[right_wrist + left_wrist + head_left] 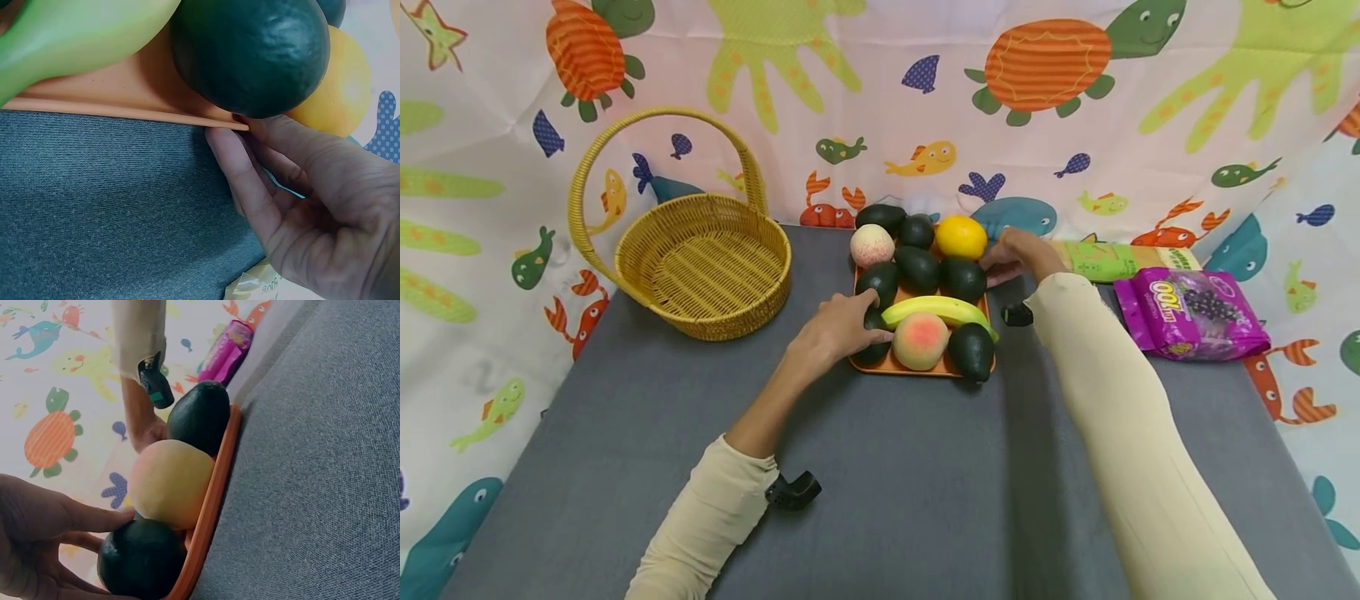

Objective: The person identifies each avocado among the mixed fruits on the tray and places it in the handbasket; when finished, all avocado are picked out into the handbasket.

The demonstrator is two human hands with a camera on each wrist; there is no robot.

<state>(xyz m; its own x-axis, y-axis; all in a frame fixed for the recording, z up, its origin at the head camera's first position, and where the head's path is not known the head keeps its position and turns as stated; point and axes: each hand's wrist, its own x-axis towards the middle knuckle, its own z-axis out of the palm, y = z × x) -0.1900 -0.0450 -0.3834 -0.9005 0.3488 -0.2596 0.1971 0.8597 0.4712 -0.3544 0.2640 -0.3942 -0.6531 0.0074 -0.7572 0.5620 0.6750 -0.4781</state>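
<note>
On the bench (895,483), in the head view, one orange tray (887,364) sits two o'clock from the left grip (838,331), eight from the right grip (1018,257). It holds seven avocados (918,268), one peach (920,343), one speckled fruit (872,246), one yellow fruit (961,238), one banana (940,311) lying nine to three. Left wrist view: left grip curls round one avocado (140,559). Right wrist view: right grip pinches the tray's edge.

smooth plastic tray (115,87) (rather matt)

A pale fabric backdrop (868,108) printed with orange-shelled turtles (1048,65), red crabs (827,216) and blue whales (1015,215) is lining the back and sides of a grey, cloth-covered table (910,492). A soft shadow (1032,458) is crossing it.
</note>
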